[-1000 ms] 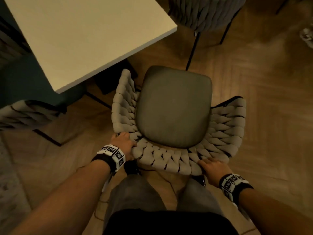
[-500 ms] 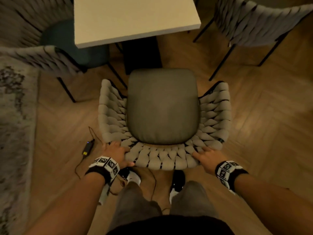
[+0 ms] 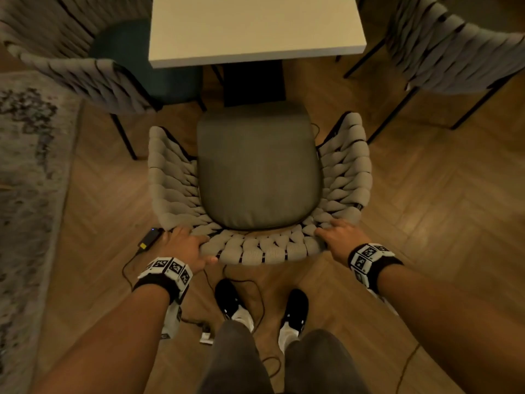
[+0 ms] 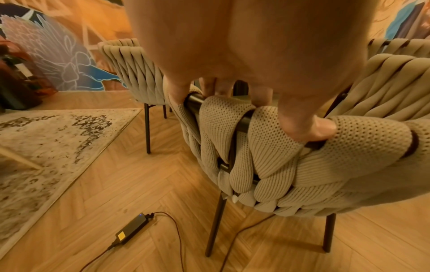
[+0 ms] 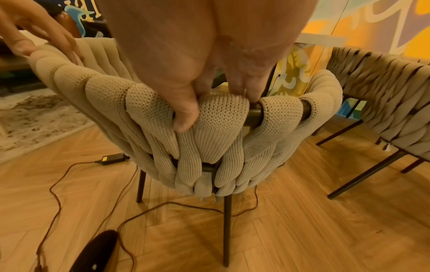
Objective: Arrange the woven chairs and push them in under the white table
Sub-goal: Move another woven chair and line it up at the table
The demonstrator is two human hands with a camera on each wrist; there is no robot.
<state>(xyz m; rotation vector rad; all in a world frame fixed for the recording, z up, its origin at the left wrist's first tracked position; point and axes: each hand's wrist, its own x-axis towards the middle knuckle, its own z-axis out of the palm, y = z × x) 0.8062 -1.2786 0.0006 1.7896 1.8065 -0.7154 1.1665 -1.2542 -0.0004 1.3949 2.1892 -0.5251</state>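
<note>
**Pushing the centre chair toward the table**

The left hand (image 3: 186,245) and the right hand (image 3: 339,237) each grip the curved top rail of the beige woven-strap chair with grey seat cushion (image 3: 257,169). In both wrist views the fingers (image 4: 177,92) curl over the dark metal tube to its far side while each thumb (image 5: 186,117) presses the knitted straps on the near side. The chair stands directly ahead of the fingertips, its seat front near the edge of the white rectangular table (image 3: 255,27) but not yet under it.

The step in hand appears to be the push inward. For a straight run, both hands should apply equal forward force, keeping the seat centred on the table's dark pedestal (image 3: 254,83).

Two more woven chairs flank the path: one beyond the left fingers (image 3: 76,66), one beyond the right (image 3: 454,46). The armrest tips may catch them if the chair yaws.

A black power adapter with cable (image 3: 149,238) lies on the herringbone wood floor (image 3: 426,194) just beside the left knuckles; the cable runs between the rear legs and could snag.
</note>
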